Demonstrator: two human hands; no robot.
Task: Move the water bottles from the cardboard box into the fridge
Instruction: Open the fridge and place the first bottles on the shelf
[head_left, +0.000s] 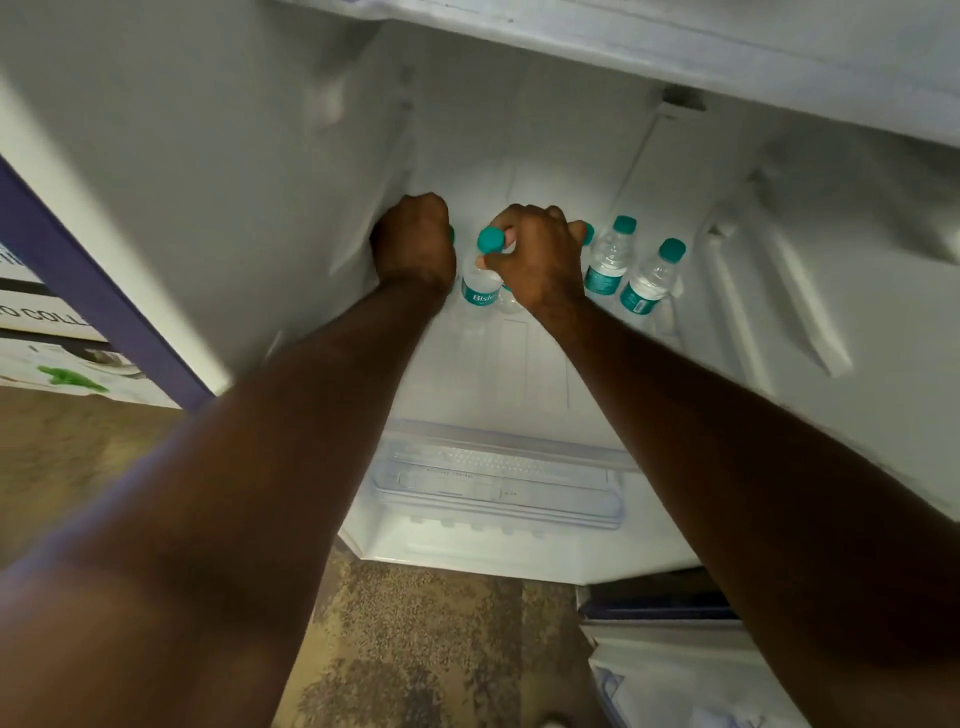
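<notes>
While both your arms reach deep into the open fridge (218, 171), your L hand (415, 244) sits curled in a fist against the L inner wall, wrapped over a bottle of which only a sliver of teal cap (451, 235) shows at the knuckles; the body of that bottle is hidden behind the hand. Your R hand (540, 260) has its fingers curled down over bottle tops at centre: the thumb and forefinger pinch the neck of the labelled bottle (480, 280) just under its teal cap, and another teal cap (587, 233) peeks out at the far side of the same hand, though whether those fingers hold that one can't be told. Two more bottles stand upright on the fridge floor to the R, apart from your hands: one further back (610, 260) and one nearer the R wall (652, 280), side by side, both w/ teal caps and teal labels. Lower in view, a clear plastic tray (498, 483) lies at the front of the compartment. Speckled brown floor (447, 644) shows below the fridge. At far L, beyond the purple-edged cabinet side, part of a printed box (47, 332) is visible; no bottles seen in it.
</notes>
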